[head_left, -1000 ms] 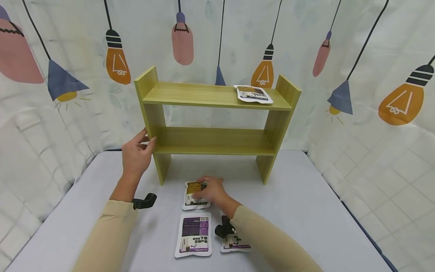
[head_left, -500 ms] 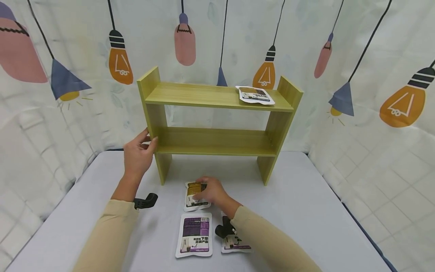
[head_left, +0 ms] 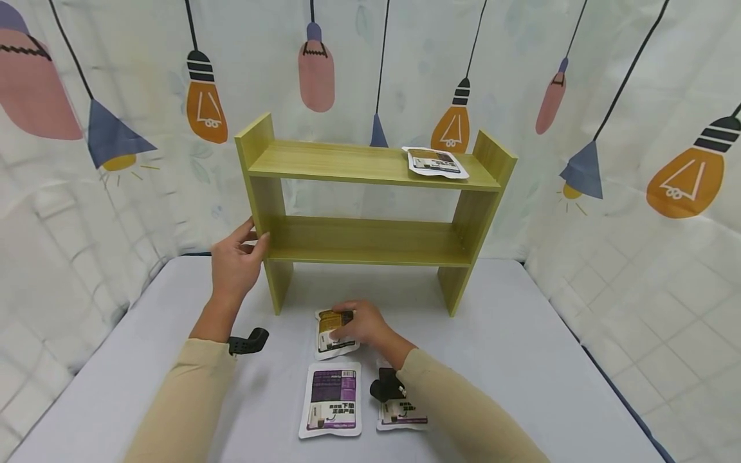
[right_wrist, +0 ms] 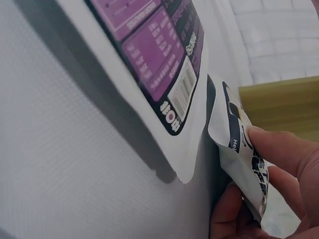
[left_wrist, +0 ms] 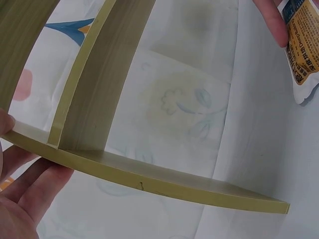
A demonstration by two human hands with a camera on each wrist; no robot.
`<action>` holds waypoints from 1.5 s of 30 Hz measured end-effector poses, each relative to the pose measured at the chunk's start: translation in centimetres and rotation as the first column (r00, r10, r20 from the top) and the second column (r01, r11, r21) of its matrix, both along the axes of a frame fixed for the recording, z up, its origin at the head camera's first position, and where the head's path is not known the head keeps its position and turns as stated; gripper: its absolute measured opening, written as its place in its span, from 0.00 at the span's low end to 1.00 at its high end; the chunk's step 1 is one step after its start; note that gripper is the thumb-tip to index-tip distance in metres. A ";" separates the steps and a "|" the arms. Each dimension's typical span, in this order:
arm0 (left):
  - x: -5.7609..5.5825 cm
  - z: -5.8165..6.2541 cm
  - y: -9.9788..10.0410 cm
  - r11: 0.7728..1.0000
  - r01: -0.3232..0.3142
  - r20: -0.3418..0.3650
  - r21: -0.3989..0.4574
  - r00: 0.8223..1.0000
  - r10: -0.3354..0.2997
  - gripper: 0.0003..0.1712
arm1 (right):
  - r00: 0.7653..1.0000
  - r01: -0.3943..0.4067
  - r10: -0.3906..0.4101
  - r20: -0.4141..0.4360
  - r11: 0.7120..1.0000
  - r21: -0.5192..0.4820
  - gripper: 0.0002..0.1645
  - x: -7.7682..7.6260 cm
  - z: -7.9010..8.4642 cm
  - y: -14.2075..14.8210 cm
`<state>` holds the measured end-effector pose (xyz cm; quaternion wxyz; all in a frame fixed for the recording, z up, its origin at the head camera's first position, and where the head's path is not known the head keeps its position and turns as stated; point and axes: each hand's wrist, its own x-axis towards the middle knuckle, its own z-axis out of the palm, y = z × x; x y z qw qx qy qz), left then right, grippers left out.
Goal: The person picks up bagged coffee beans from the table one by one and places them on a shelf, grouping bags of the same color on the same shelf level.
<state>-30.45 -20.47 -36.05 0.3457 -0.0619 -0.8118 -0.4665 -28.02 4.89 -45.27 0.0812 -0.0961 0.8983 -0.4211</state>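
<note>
My left hand (head_left: 234,267) grips the left side panel of a yellow-green wooden shelf (head_left: 365,241). In the left wrist view the thumb lies on one side of the panel and the fingers (left_wrist: 47,186) on the other. Below the shelf's front, my right hand (head_left: 366,323) pinches the right edge of a white pouch with a gold-brown label (head_left: 325,350). The right wrist view shows the thumb on the printed face of this pouch (right_wrist: 237,134) and fingers curled under its edge, which is tilted up from the table.
A purple-labelled pouch (head_left: 331,405) lies flat nearer me. Another purple-labelled pouch (head_left: 402,417) is partly hidden by the right wrist's black camera (head_left: 386,386). A further pouch (head_left: 434,162) rests on the shelf's top board, right side. Lamp-patterned cloth (head_left: 370,64) hangs behind the white table (head_left: 521,360).
The gold-brown pouch has turned and shifted slightly under my right hand. My left hand keeps its grip on the shelf panel. The head view has shifted slightly.
</note>
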 end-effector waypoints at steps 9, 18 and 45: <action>0.0 0.1 0.0 1.000 -0.002 0.015 -0.002 1.000 0.002 0.27 | 1.000 -0.011 0.011 -0.002 1.000 -0.019 0.27 -0.3 -0.1 0.2; -0.1 -0.1 0.0 1.000 -0.004 0.018 -0.002 1.000 0.004 0.27 | 1.000 -0.004 0.005 0.011 1.000 -0.012 0.26 -0.2 0.2 0.3; -0.1 -0.2 0.0 1.000 -0.009 -0.007 -0.006 1.000 0.009 0.27 | 0.993 -0.036 0.050 0.108 0.991 -0.129 0.28 -0.3 0.4 0.7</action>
